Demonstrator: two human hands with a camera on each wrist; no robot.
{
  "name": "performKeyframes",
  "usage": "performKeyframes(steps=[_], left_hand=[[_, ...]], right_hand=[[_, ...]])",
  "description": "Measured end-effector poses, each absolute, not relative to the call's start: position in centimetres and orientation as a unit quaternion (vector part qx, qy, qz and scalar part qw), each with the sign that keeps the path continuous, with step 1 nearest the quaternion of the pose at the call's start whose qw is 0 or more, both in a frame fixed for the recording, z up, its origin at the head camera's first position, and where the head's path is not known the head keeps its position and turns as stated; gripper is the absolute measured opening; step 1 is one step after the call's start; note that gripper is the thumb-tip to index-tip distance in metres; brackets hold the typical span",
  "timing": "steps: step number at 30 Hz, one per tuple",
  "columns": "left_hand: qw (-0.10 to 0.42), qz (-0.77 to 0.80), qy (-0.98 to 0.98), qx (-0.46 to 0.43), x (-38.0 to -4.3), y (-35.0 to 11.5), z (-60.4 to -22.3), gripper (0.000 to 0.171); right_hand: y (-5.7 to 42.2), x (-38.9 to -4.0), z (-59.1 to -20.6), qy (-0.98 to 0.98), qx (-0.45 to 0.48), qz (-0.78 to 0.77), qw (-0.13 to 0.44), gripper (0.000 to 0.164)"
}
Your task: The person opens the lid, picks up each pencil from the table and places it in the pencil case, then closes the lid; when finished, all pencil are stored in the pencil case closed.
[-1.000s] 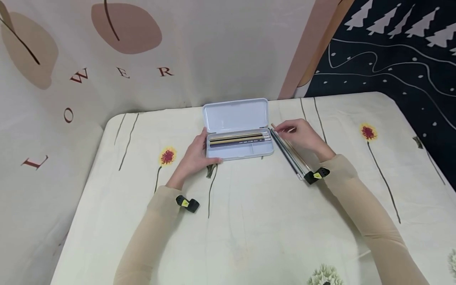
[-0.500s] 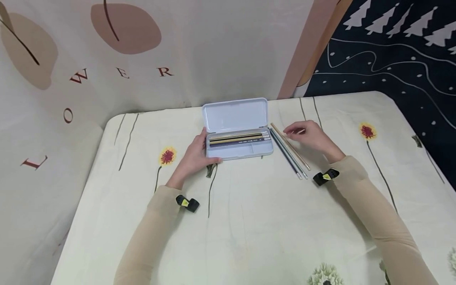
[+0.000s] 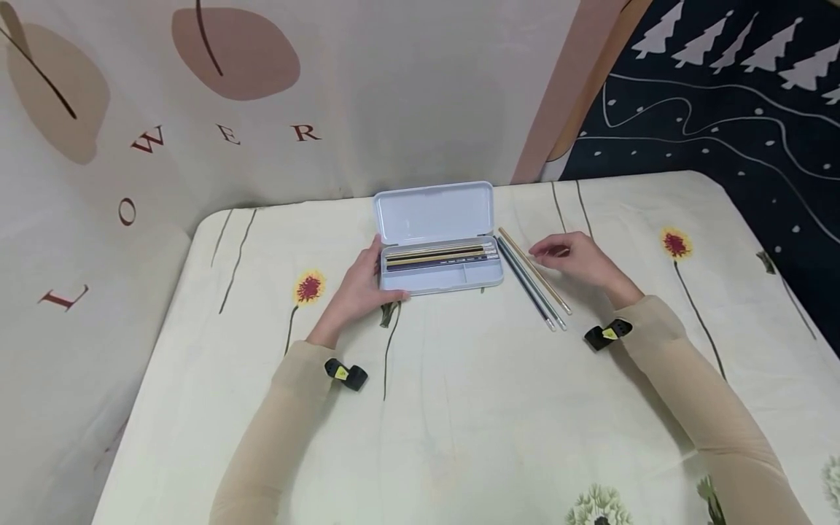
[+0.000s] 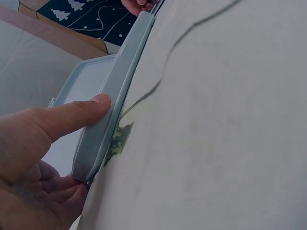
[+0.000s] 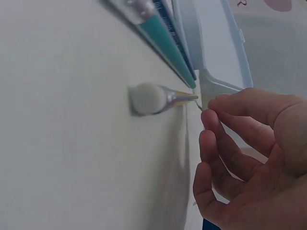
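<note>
A light blue pencil case [image 3: 420, 278] lies with its lid [image 3: 433, 213] raised. Several pencils [image 3: 438, 257] lie side by side in its long rear compartment. My left hand [image 3: 356, 289] grips the case's left end, thumb [image 4: 96, 108] against the front wall and fingers around the corner. Right of the case, a gold pencil [image 3: 534, 270], a teal pencil [image 5: 165, 45] and a navy pencil [image 5: 176, 40] lie slanted on the cloth, white eraser ends toward me. Just right of the gold pencil hovers my right hand [image 3: 579, 264], fingers loosely bent, holding nothing.
A cream cloth [image 3: 459, 408] printed with flowers covers the table. Behind it hangs a pale curtain [image 3: 426, 95] with letters, and a dark blue cloth [image 3: 709, 109] with white trees hangs at the right. Each wrist carries a small black camera.
My right hand has let go of the gold pencil, leaving it beside the other two, and has drawn back to the right. The left hand and the case have stayed put.
</note>
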State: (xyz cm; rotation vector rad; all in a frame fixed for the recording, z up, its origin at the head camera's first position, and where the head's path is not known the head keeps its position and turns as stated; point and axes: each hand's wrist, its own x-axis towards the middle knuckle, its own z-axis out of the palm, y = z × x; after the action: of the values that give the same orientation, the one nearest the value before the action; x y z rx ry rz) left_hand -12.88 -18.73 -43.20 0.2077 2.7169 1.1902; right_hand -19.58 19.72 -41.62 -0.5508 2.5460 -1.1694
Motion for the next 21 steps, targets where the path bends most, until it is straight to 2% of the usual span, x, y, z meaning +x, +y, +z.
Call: performKeyframes(steps=[12, 21], left_hand=[[0.085, 0.398, 0.911, 0.065, -12.85, -18.65, -43.27, 0.117], [0.083, 0.399, 0.911, 0.066, -12.79, -18.64, -43.16, 0.116]], right_hand=[[19.81, -19.62, -42.45, 0.883, -0.195, -0.402, 0.144, 0.02], [19.13, -19.59, -42.59, 0.886, -0.195, -0.39, 0.159, 0.026]])
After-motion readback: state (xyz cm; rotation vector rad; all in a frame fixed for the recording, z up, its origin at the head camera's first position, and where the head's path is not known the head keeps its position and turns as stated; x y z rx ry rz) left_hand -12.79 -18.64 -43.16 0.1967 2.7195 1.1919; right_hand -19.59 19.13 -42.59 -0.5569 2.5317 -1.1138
